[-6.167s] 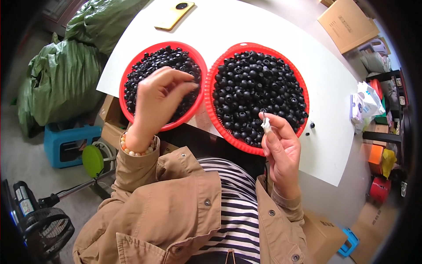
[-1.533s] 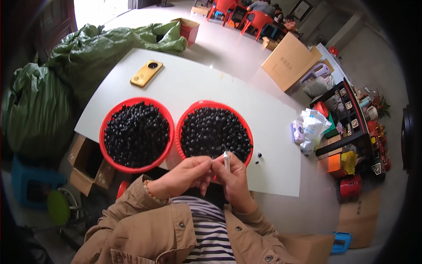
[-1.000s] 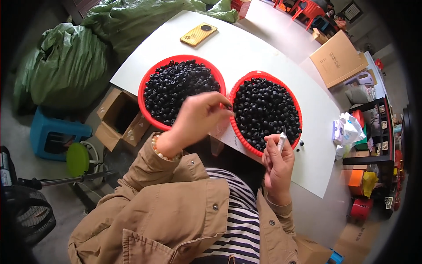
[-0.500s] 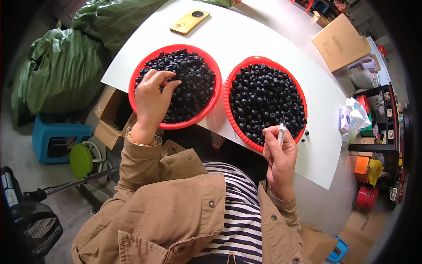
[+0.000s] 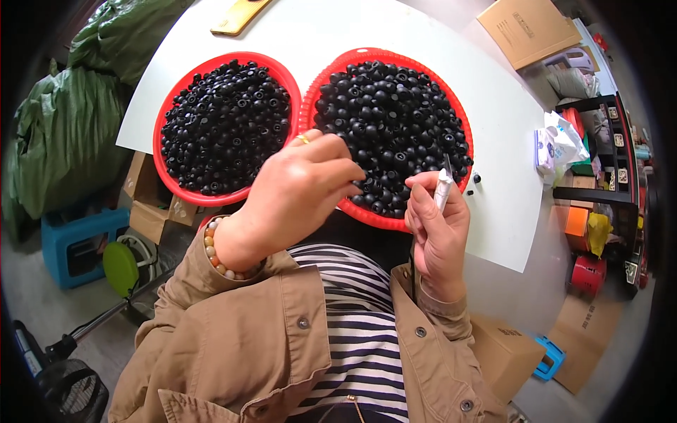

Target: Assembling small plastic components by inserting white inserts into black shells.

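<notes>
Two round red plastic baskets sit side by side on a white table (image 5: 497, 225). The left basket (image 5: 159, 144) is heaped with small black hollow caps (image 5: 226, 127). Rounded black pieces (image 5: 388, 113) fill the right basket (image 5: 309, 109). My left hand (image 5: 285, 194), a beaded bracelet at its wrist, hovers over the near left edge of the right basket, fingers curled together; whatever they pinch is hidden. My right hand (image 5: 441, 240) grips a small thin-bladed knife (image 5: 443, 189) by its white-wrapped handle, blade up, at that basket's near right rim.
A couple of loose black pieces (image 5: 477, 178) lie right of the right basket. A gold phone (image 5: 236, 17) rests at the far side. Green sacks (image 5: 60, 141) and a blue stool (image 5: 77, 243) stand left. Cardboard boxes (image 5: 529, 32) and a dark shelf (image 5: 596, 194) are at right.
My left hand has moved right, from above the left basket to the near left edge of the right basket. The right hand keeps its hold on the knife. The whole view has shifted.
</notes>
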Demonstrator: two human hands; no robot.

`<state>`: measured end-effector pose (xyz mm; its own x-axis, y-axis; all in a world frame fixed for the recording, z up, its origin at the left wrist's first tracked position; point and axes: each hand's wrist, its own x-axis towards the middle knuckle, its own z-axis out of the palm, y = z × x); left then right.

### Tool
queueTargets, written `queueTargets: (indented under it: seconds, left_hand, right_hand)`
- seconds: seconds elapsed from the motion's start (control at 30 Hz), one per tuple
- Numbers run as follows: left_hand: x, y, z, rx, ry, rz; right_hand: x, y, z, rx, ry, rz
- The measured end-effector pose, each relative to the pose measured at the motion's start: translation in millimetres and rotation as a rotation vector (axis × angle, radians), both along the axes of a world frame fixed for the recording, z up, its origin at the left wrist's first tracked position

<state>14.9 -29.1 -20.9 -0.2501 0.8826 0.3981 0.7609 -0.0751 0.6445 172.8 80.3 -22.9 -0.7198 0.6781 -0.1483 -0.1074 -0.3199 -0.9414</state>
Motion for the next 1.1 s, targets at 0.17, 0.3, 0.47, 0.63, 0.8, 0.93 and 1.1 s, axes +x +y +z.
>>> queueTargets:
  seconds: [0.17,0.3,0.47,0.63,0.8,0.93,1.1]
  left_hand:
    - [9.6,17.0,-6.5,-0.205,0.161,-0.041]
    - [8.8,25.4,-9.0,-0.235,0.188,-0.076]
    - [9.0,23.0,-10.8,-0.152,0.106,-0.096]
    - [10.9,18.3,-7.8,0.060,-0.123,-0.067]
    - [18.4,10.7,-4.0,0.079,-0.371,-0.132]
    - [22.0,11.8,-5.3,0.066,-0.496,-0.094]
    - [17.0,9.8,-4.3,-0.031,-0.716,-0.105]
  right_hand:
    - [1.8,0.7,-3.2,0.043,-0.015,0.015]
    - [1.4,0.4,-2.9,0.103,-0.020,0.023]
    - [3.4,0.7,-4.0,0.040,0.000,0.034]
    - [1.8,-1.5,-0.8,0.071,-0.029,0.030]
    - [-0.6,-5.0,0.9,0.062,-0.008,0.033]
    - [-2.1,-4.6,2.2,0.074,-0.012,0.053]
    - [-10.5,-5.4,4.1,0.105,-0.075,0.093]
